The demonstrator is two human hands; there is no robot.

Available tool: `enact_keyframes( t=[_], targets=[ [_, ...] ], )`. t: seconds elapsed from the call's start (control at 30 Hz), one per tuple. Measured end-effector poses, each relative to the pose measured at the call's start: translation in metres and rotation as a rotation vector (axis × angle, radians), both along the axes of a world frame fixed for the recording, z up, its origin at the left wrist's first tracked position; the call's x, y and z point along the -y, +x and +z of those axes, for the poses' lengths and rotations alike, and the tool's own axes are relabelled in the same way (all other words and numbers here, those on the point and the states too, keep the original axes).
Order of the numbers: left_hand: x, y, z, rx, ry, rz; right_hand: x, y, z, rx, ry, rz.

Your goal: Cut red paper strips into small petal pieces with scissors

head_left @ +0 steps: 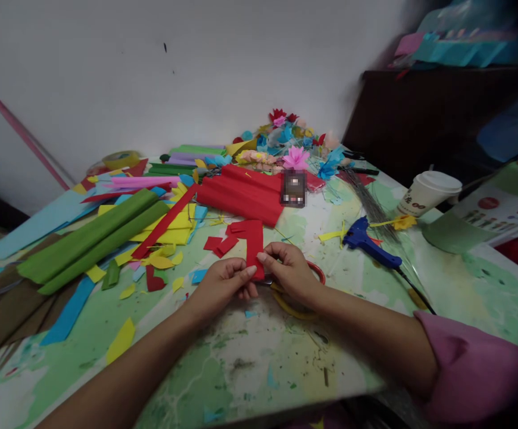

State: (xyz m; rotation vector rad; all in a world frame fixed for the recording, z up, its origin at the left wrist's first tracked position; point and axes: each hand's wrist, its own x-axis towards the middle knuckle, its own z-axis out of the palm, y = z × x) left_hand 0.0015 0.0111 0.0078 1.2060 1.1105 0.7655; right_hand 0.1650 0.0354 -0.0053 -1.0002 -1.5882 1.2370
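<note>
Between my two hands is a strip of red crepe paper (254, 239), its far end reaching up over the table. My left hand (228, 279) pinches its near end with thumb and fingers. From the other side my right hand (291, 273) grips the same end, fingertips close to the left thumb. Scissors (295, 307) with yellow and red handles lie under and beside my right hand, partly hidden by it. Small cut pieces of red paper (221, 244) rest just left of the strip.
A blue glue gun (370, 241) lies to the right, near a lidded paper cup (431, 193) and a large green container (491, 205). Green crepe paper (93, 238) and yellow scraps spread leftward. Behind are a red crepe sheet (241, 193), paper flowers (295, 158) and thin wires (368, 196).
</note>
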Motion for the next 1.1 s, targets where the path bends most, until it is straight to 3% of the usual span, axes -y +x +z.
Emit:
enact_keyframes(
  t=[0.17,0.3,0.5,0.83,1.1],
  targets=[
    [-0.0006,-0.0002,-0.0004,-0.023,0.049,0.042,0.0034,0.0002,0.0034,0.14,0.08,0.08],
    [0.0001,0.0,-0.0006,-0.018,0.076,0.046,0.0059,-0.0008,0.0043,0.185,0.079,0.053],
    [0.0034,-0.0002,0.0041,-0.024,0.179,0.029,0.005,-0.0012,0.0032,0.168,0.119,0.014],
    [0.0032,-0.0021,0.003,-0.066,0.201,0.059,0.0041,-0.0001,0.0036,0.204,0.179,0.002],
    [0.0048,-0.0019,0.0058,-0.092,0.238,0.071,0.006,-0.0006,0.0031,0.142,0.113,0.079]
  ],
)
